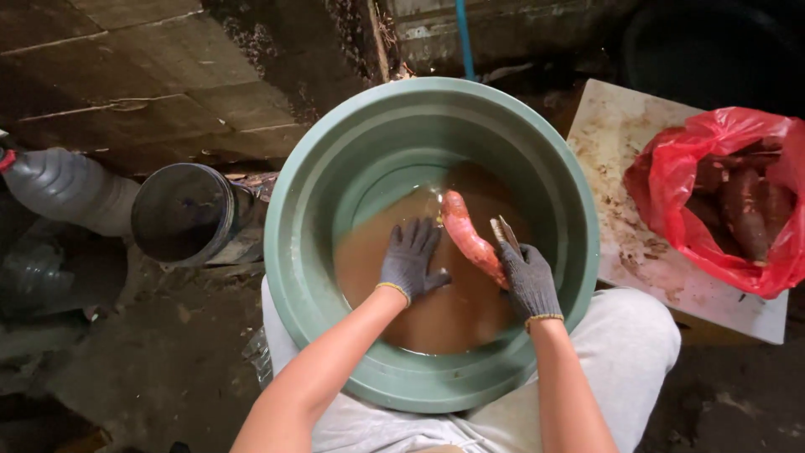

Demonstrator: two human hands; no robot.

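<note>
A large green basin (pixel 335 168) rests tilted on my lap, with muddy brown water pooled in its lower part. A long orange-red sweet potato (pixel 464 233) lies at the water's edge. My right hand (pixel 527 278), in a dark grey glove, grips the root's lower end together with a small blade-like tool (pixel 506 231). My left hand (pixel 409 258), also gloved, hangs over the water just left of the root with fingers spread, holding nothing.
A stained white board (pixel 625 201) lies to the right, bearing a red plastic bag (pixel 713 184) of dark sweet potatoes. A black bucket on its side (pixel 186 214) and a clear plastic bottle (pixel 71 189) lie left on the wet concrete floor.
</note>
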